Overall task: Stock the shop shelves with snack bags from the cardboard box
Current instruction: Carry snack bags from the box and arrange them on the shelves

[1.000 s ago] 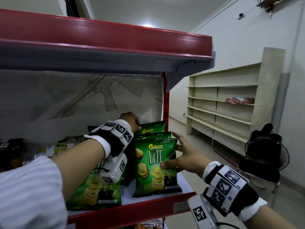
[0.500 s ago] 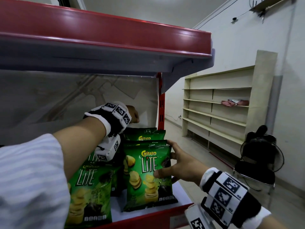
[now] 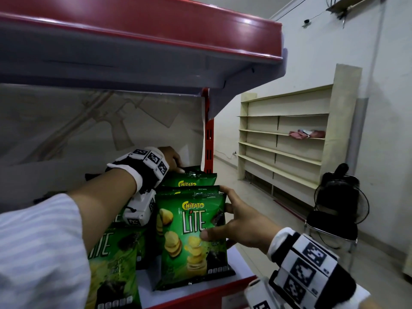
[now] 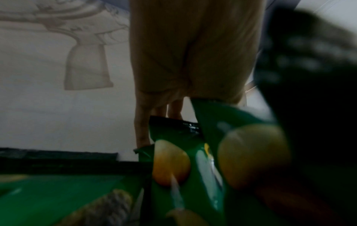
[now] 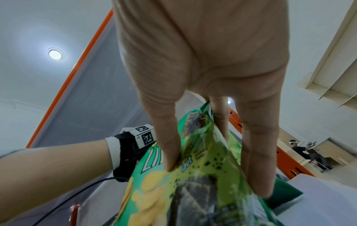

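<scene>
Green Chitato Lite snack bags stand in rows on the white shelf with a red lip (image 3: 200, 295). My right hand (image 3: 240, 221) pinches the front bag (image 3: 191, 241) of the right row, thumb on its face and fingers behind its right edge. The right wrist view shows the same grip on the front bag (image 5: 193, 198). My left hand (image 3: 171, 159) reaches over the row to the rear bag (image 3: 191, 170), thumb at its top edge. In the left wrist view its fingers (image 4: 142, 125) go down behind that rear bag's top (image 4: 173, 128). The cardboard box is out of view.
Another bag row (image 3: 111, 264) stands to the left under my left forearm. A red-edged upper shelf (image 3: 156, 30) hangs close overhead. Across the aisle stand beige shelving (image 3: 283, 139) with a pink cloth (image 3: 305, 133) and a black fan (image 3: 341, 197).
My left hand lifted slightly, then came back down onto the rear bag's top. My right hand has kept its hold on the front bag, which stays upright.
</scene>
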A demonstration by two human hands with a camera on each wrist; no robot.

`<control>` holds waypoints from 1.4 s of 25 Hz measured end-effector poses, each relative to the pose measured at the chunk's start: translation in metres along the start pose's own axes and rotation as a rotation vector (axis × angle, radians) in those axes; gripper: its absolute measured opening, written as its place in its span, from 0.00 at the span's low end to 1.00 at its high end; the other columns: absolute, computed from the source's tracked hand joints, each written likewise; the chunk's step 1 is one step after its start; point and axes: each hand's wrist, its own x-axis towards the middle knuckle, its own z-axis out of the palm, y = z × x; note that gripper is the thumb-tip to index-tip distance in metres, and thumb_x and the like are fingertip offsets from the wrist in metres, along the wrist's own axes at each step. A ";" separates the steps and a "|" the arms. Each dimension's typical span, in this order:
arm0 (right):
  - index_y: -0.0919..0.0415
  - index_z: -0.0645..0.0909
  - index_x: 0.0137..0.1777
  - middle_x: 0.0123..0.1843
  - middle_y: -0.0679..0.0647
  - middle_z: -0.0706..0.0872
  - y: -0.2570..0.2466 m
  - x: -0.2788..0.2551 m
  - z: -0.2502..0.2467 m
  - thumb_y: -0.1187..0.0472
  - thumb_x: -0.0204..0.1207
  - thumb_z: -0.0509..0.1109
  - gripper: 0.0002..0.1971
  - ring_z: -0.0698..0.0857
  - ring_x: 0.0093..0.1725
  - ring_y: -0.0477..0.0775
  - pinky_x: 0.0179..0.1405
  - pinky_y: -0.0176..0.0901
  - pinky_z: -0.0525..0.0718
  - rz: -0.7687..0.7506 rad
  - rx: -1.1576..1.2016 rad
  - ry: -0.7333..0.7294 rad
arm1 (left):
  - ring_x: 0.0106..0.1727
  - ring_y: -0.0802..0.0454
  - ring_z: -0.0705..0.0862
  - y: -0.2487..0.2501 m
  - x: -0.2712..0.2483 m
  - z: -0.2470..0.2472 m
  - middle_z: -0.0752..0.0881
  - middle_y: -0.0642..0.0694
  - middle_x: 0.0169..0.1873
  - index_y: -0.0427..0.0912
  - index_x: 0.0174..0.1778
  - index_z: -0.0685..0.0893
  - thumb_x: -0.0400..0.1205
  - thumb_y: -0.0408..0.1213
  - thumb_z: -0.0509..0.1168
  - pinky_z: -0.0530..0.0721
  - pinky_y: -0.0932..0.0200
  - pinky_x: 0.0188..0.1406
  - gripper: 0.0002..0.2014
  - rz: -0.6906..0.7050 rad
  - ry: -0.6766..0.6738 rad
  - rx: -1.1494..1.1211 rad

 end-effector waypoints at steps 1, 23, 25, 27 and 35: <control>0.36 0.52 0.77 0.60 0.45 0.82 0.000 0.001 -0.001 0.65 0.61 0.83 0.53 0.88 0.51 0.54 0.35 0.52 0.91 -0.004 -0.001 0.006 | 0.66 0.45 0.79 0.001 0.000 0.001 0.82 0.42 0.66 0.39 0.63 0.83 0.80 0.46 0.68 0.74 0.58 0.63 0.19 -0.020 0.035 0.011; 0.38 0.45 0.80 0.53 0.37 0.80 -0.014 0.005 0.013 0.64 0.63 0.82 0.57 0.85 0.52 0.50 0.39 0.57 0.91 0.003 -0.062 0.011 | 0.44 0.53 0.79 -0.010 -0.050 -0.009 0.85 0.43 0.51 0.37 0.60 0.83 0.78 0.48 0.71 0.71 0.68 0.34 0.21 0.037 -0.054 0.074; 0.37 0.45 0.79 0.55 0.40 0.79 -0.015 0.005 0.013 0.64 0.63 0.82 0.57 0.86 0.51 0.53 0.38 0.57 0.91 0.020 -0.075 0.024 | 0.51 0.50 0.80 -0.008 -0.053 -0.011 0.86 0.41 0.57 0.38 0.61 0.83 0.78 0.48 0.70 0.70 0.64 0.38 0.20 0.025 -0.039 0.092; 0.38 0.44 0.80 0.52 0.42 0.80 -0.015 0.007 0.013 0.64 0.63 0.82 0.57 0.87 0.47 0.52 0.36 0.53 0.91 0.029 -0.089 0.042 | 0.59 0.48 0.82 -0.005 -0.058 -0.013 0.85 0.42 0.60 0.38 0.62 0.83 0.80 0.48 0.68 0.69 0.66 0.46 0.20 0.020 -0.025 0.064; 0.37 0.48 0.80 0.55 0.51 0.83 -0.008 -0.002 0.013 0.55 0.59 0.85 0.57 0.88 0.47 0.56 0.37 0.53 0.91 -0.002 -0.131 0.141 | 0.28 0.54 0.81 0.009 -0.134 -0.023 0.85 0.49 0.29 0.44 0.37 0.82 0.76 0.63 0.62 0.74 0.65 0.25 0.23 -0.034 0.114 -0.134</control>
